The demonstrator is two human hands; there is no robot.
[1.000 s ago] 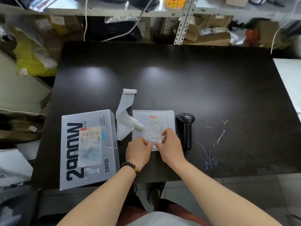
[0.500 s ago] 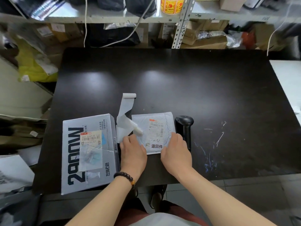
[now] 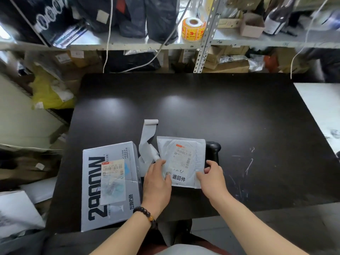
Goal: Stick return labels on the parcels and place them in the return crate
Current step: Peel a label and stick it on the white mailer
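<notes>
**A:** What are the hands doing?

**B:** The left hand point(image 3: 158, 183) pinches the left edge of the parcel point(image 3: 165, 150). The right hand point(image 3: 211, 179) curls round its near right corner, so both are gripping it. It lies flat on the table point(image 3: 202, 111), close to the near edge.

**A:** What could go wrong?

**B:** It looks thin and soft, so lifted by the edges it may sag or slip. The scanner point(image 3: 213, 150) sits just right of it, by the right hand — a careless lift could knock it. The loose paper strip point(image 3: 147, 137) on the left might drag along. I see no crate.

**A:** And the parcel?

**B:** It's a pale padded envelope with a shipping label point(image 3: 182, 159) in the middle. The return label point(image 3: 179, 178) is nearer — it seems flat. The box point(image 3: 110, 184) lies to the left.
</notes>
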